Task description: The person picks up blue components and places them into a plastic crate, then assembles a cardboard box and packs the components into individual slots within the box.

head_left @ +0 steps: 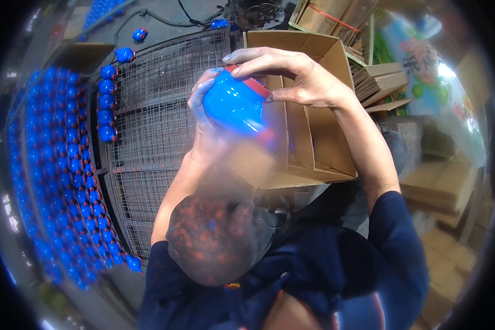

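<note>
A glossy blue rounded part with a red ribbed end is held up in front of me, over the near-left side of an open cardboard box. My left hand wraps round its left side, the fingertips near the top. On the red ribbed end, my right hand has its thumb and fingers closed from the right. A blurred red spot shows at the part's lower end. The open cardboard box has upright cardboard dividers inside; its left portion is partly hidden behind the part and my hands.
Rows of blue parts with red ends fill the left side. Several more line the edge of a metal mesh table. Flattened cardboard is stacked at the right. A dark rounded shape with red specks blocks the lower middle.
</note>
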`<control>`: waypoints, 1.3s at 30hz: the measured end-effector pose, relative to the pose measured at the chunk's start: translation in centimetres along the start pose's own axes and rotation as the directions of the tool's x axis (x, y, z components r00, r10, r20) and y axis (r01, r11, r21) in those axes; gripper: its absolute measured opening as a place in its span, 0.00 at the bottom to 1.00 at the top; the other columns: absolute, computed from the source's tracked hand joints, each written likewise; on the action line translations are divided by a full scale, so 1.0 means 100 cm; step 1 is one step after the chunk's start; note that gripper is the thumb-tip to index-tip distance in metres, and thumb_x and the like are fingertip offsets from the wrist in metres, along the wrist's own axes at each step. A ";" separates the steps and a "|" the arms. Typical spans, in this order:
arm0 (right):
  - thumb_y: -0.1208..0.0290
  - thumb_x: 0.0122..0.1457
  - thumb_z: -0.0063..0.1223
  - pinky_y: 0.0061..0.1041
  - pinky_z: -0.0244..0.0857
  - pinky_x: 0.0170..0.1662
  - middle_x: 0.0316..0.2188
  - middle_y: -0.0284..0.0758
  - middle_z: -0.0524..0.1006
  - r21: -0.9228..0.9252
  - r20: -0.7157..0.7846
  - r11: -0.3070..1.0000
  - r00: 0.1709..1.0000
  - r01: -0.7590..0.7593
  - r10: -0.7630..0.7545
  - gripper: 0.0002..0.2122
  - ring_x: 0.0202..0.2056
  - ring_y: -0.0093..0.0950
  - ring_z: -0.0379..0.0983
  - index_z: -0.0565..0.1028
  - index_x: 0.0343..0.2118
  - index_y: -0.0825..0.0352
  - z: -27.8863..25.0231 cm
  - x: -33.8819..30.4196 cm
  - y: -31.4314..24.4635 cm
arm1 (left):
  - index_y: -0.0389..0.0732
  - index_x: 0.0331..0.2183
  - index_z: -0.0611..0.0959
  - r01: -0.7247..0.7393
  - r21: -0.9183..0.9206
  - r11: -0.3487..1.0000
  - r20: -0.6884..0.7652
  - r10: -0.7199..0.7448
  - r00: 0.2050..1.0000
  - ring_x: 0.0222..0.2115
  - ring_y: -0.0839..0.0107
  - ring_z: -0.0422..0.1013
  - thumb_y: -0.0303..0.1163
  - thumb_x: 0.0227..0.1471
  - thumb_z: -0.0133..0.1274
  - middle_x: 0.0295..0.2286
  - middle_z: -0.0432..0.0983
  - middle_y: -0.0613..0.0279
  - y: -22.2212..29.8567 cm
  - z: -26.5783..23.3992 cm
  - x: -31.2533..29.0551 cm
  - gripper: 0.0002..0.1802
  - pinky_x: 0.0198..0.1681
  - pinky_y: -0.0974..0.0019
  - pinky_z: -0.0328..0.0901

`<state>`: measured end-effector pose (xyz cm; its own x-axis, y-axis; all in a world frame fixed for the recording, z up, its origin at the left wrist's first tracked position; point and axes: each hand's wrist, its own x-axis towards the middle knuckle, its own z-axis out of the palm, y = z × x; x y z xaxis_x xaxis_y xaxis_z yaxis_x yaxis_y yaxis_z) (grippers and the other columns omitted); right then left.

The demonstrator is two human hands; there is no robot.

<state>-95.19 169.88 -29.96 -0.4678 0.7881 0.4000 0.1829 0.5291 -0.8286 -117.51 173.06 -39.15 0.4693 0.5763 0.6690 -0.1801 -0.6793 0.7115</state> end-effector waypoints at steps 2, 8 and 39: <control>0.90 0.41 0.58 0.37 0.58 0.64 0.58 0.36 0.69 -0.016 -0.013 1.000 1.000 0.010 -0.010 0.31 0.61 0.36 0.63 0.75 0.52 0.59 0.001 -0.001 0.003 | 0.46 0.60 0.50 -0.032 0.012 0.999 0.010 0.032 0.999 0.59 0.51 0.56 0.32 0.28 0.76 0.59 0.51 0.47 0.003 -0.002 0.003 0.64 0.61 0.49 0.57; 0.87 0.43 0.60 0.36 0.58 0.64 0.59 0.35 0.68 -0.041 -0.071 0.999 0.997 -0.027 0.024 0.30 0.61 0.35 0.62 0.74 0.53 0.59 0.009 -0.008 0.001 | 0.43 0.60 0.54 0.145 0.031 0.989 -0.006 -0.145 0.989 0.58 0.54 0.58 0.32 0.26 0.76 0.57 0.55 0.48 0.020 -0.007 0.006 0.62 0.61 0.51 0.57; 0.45 0.60 0.44 0.41 0.71 0.45 0.36 0.45 0.80 -0.521 -0.500 0.033 0.336 -0.853 0.798 0.24 0.41 0.42 0.78 0.74 0.42 0.64 0.092 -0.081 0.278 | 0.33 0.62 0.55 0.461 -0.886 0.039 0.203 -0.862 0.464 0.54 0.52 0.66 0.49 0.63 0.40 0.57 0.62 0.42 -0.063 -0.081 -0.076 0.37 0.58 0.47 0.63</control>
<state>-94.26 175.30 -59.88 0.4209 0.8444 -0.3314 0.8555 -0.4910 -0.1645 -126.98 176.66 -46.95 0.5487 0.7606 -0.3469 -0.5568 0.6420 0.5271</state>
